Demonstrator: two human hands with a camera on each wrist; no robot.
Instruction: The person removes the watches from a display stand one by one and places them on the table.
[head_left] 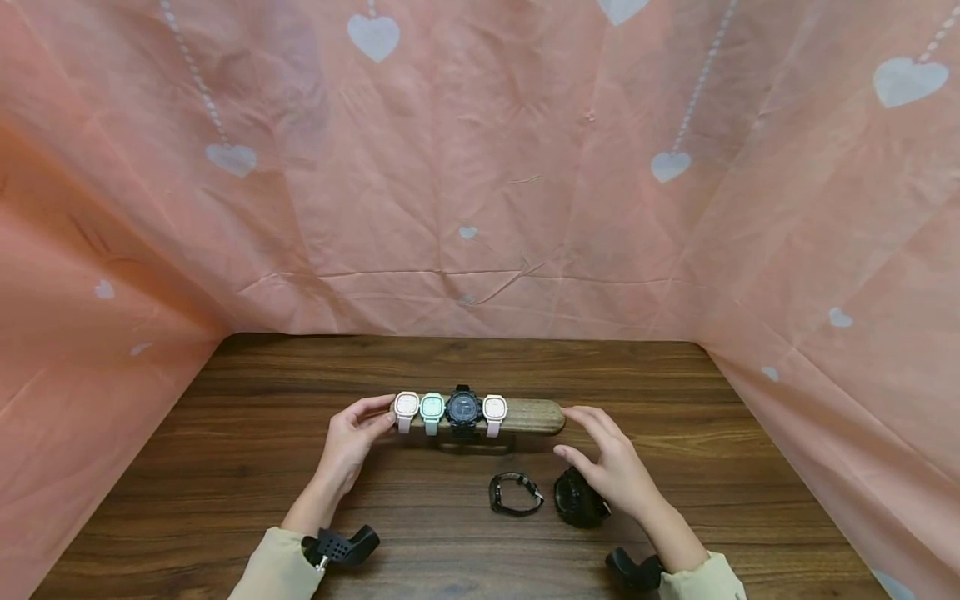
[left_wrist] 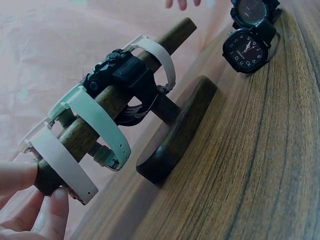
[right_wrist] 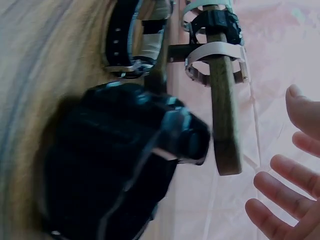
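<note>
Your step in hand looks to be steadying the brown wooden watch stand [head_left: 536, 417], which stands near the middle of the tabletop [head_left: 360, 542], its rounded bar running roughly parallel to the far edge. To do it well, press only lightly at the bar's ends, so that the base stays flat and the bar doesn't tip under a one-sided pull. Mind the straps too: the white square-faced watch with a pale pink strap [head_left: 407, 405] sits right at your left fingers, so a careless squeeze could slide it into the mint-green square-faced watch [head_left: 432, 407]. Beyond that come the bulky black round-faced watch [head_left: 464, 408] and a second pale pink-strapped watch [head_left: 495, 408], leaving the right part of the bar bare, the better place for any push. Your left hand [head_left: 352, 437] has its grip clamped on the bar's left end, thumb and fingers pinching it. Your right hand [head_left: 618, 471] has its grip apart, fingers spread just beside the right end. Lift that palm clear of the chunky black watch [head_left: 577, 500] below it; the looped black-strapped watch [head_left: 496, 493] lies just left of that, nearer the tabletop's near edge than the stand.
</note>
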